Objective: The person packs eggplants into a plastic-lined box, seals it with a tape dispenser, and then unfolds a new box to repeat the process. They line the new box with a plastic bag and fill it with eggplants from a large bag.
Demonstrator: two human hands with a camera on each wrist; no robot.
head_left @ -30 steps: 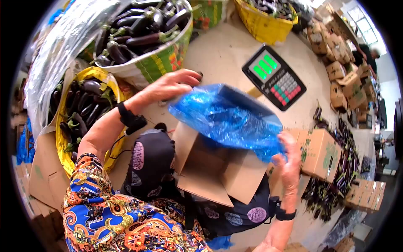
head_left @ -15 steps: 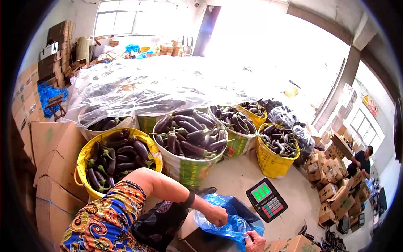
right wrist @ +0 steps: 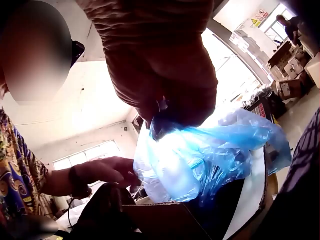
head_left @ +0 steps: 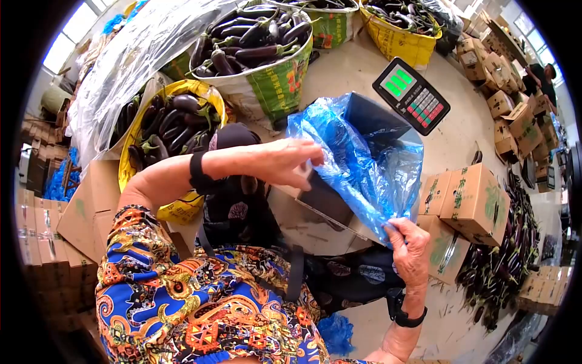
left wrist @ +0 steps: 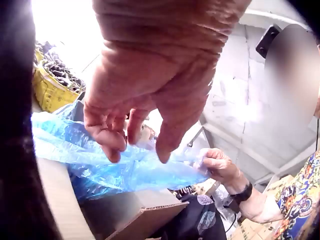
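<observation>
A thin blue plastic bag (head_left: pixel 357 164) lies over the far side and partly inside an open cardboard box (head_left: pixel 330 206) at the person's lap. The right hand (head_left: pixel 411 247) pinches the bag's near right edge between thumb and fingers; in the right wrist view the bag (right wrist: pixel 200 160) hangs from that hand (right wrist: pixel 165 85). At the bag's left edge is the left hand (head_left: pixel 285 161), thumb and fingers apart. In the left wrist view the left hand (left wrist: pixel 150 90) hangs over the bag (left wrist: pixel 125 170), its fingers slightly bent and nothing seen between them.
A scale display (head_left: pixel 412 96) stands beyond the box. Eggplants fill a yellow basket (head_left: pixel 130 155) at left and a green-and-white sack (head_left: pixel 276 85) ahead. Closed cartons (head_left: pixel 476 203) and a heap of eggplants (head_left: pixel 506 242) are at right. Another person (head_left: pixel 539 82) is far right.
The head view has tilted back down. The left hand, which was a fist at the bag, has loosened and sits at its left edge. The right hand still holds the bag, now spread over the box's far side.
</observation>
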